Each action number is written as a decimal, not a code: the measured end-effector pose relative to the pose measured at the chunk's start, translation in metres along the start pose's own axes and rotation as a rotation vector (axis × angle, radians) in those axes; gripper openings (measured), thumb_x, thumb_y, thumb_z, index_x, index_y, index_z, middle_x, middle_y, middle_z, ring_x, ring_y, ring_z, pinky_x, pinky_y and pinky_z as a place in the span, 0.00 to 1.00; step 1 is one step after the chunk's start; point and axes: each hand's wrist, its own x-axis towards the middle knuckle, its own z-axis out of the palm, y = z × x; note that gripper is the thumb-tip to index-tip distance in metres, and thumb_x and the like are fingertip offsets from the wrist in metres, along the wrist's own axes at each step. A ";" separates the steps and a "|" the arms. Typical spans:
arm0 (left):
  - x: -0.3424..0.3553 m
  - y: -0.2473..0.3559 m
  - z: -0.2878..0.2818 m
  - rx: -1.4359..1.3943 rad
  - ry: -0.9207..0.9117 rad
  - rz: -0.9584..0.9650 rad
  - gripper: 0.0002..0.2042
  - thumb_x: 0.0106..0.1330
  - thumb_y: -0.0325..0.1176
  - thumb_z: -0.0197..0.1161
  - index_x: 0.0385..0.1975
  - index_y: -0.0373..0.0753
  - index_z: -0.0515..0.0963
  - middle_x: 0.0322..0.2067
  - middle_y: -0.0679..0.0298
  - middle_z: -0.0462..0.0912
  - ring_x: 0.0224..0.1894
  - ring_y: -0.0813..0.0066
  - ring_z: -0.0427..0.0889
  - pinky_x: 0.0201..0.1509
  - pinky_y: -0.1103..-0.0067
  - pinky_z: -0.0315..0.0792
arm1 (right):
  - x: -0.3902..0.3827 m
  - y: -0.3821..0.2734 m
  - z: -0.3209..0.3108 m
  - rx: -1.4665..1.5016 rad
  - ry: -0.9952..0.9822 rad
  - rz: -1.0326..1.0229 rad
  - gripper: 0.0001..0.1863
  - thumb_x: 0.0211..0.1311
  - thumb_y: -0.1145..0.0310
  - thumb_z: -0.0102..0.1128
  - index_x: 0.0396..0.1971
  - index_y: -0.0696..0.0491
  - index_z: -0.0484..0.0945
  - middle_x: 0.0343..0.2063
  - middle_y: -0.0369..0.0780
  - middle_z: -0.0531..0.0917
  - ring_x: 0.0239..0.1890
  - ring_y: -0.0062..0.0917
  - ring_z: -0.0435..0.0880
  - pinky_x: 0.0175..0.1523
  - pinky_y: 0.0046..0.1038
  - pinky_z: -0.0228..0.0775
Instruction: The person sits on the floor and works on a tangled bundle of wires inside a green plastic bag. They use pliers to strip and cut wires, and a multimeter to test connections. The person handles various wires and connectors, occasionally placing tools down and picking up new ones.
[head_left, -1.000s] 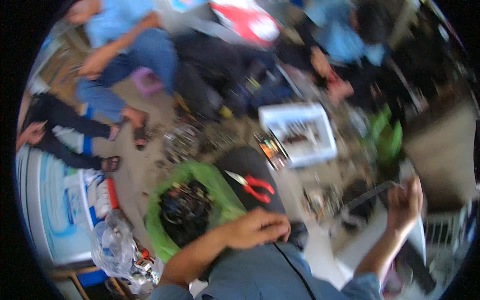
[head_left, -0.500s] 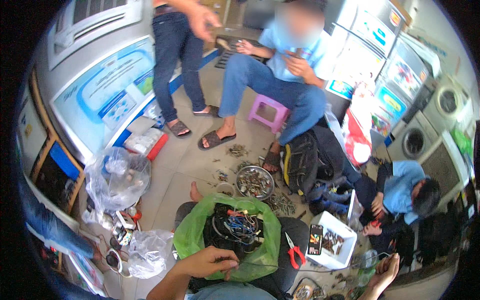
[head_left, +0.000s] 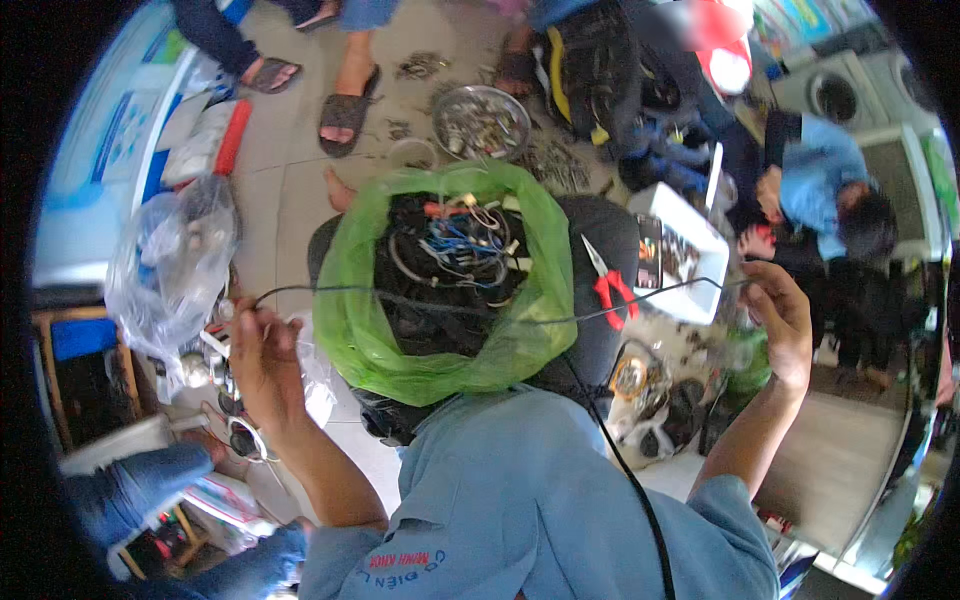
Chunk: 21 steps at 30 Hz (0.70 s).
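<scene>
A thin dark cable (head_left: 650, 298) stretches from side to side in front of me, crossing above a green plastic bag (head_left: 345, 345). My left hand (head_left: 265, 365) is closed on its left end, fingertips pinching it. At the far right my right hand (head_left: 782, 325) pinches the other end, which looks bent and pale near the fingers. The bag sits open on my lap and holds a tangle of blue, white and black wires (head_left: 465, 245) among dark parts. Red-handled pliers (head_left: 613, 292) lie on my right thigh, beside the bag.
A white box (head_left: 690, 300) with small metal pieces and a phone (head_left: 648, 252) stands right of the pliers. Beyond the bag is a metal bowl (head_left: 483, 125) of small parts. A clear plastic bag (head_left: 175, 270) lies left. A co-worker (head_left: 820, 190) sits at right.
My view has tipped downward. My left hand has moved from the bag's near edge out to the left, and the cable now spans between both hands. The right hand still holds its end.
</scene>
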 end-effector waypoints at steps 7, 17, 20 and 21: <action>0.015 0.004 -0.016 0.499 0.112 0.231 0.19 0.77 0.36 0.54 0.62 0.32 0.71 0.41 0.58 0.82 0.40 0.73 0.82 0.53 0.72 0.78 | -0.036 0.062 0.023 0.065 0.063 0.105 0.07 0.64 0.76 0.65 0.39 0.62 0.81 0.31 0.34 0.83 0.35 0.13 0.78 0.40 0.17 0.67; -0.035 0.005 0.104 1.371 -0.365 0.383 0.32 0.67 0.33 0.66 0.69 0.32 0.63 0.67 0.48 0.69 0.68 0.56 0.68 0.73 0.65 0.58 | -0.005 0.054 0.162 0.243 -0.317 -0.478 0.09 0.51 0.75 0.74 0.34 0.57 0.86 0.30 0.41 0.86 0.31 0.30 0.86 0.37 0.29 0.76; -0.064 -0.050 0.172 1.130 -1.049 0.020 0.21 0.71 0.33 0.61 0.60 0.32 0.73 0.47 0.51 0.83 0.49 0.65 0.83 0.56 0.74 0.74 | 0.006 0.036 0.186 0.219 -0.379 -0.649 0.13 0.51 0.76 0.75 0.38 0.55 0.86 0.32 0.41 0.86 0.33 0.31 0.86 0.39 0.31 0.77; -0.067 -0.059 0.175 1.141 -1.003 -0.144 0.18 0.72 0.33 0.60 0.58 0.32 0.75 0.41 0.52 0.82 0.44 0.68 0.82 0.51 0.76 0.74 | 0.009 0.034 0.179 0.219 -0.357 -0.599 0.14 0.51 0.75 0.75 0.39 0.55 0.85 0.33 0.41 0.86 0.34 0.31 0.86 0.40 0.31 0.76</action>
